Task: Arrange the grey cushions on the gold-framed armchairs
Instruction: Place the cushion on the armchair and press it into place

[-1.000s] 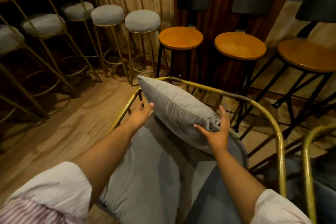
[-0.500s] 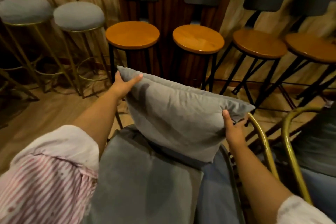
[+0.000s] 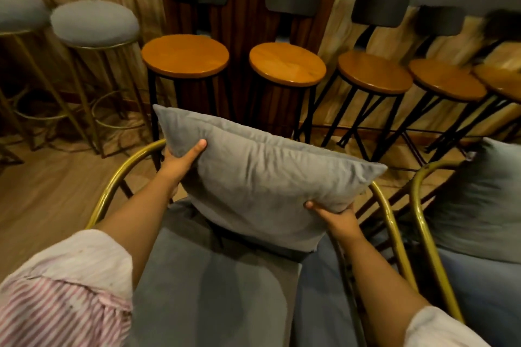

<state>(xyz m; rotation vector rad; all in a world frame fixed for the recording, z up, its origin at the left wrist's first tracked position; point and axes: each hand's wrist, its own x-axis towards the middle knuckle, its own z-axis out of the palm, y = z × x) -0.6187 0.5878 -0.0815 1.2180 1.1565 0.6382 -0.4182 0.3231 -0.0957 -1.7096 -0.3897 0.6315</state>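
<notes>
Your left hand (image 3: 180,162) grips the grey cushion's (image 3: 262,177) upper left edge, thumb on its front | your right hand (image 3: 337,218) clasps its lower right edge from beneath | cushion stands tilted between both hands over the gold-framed armchair's (image 3: 112,194) grey seat (image 3: 214,290) | second cushion (image 3: 485,200) rests in the neighbouring armchair (image 3: 423,222) on your right

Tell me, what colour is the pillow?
Grey pillow, seen in the head view.

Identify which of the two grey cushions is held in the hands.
The grey cushion in the middle, gripped by the left hand and right hand. The other cushion rests untouched on the right armchair.
</notes>
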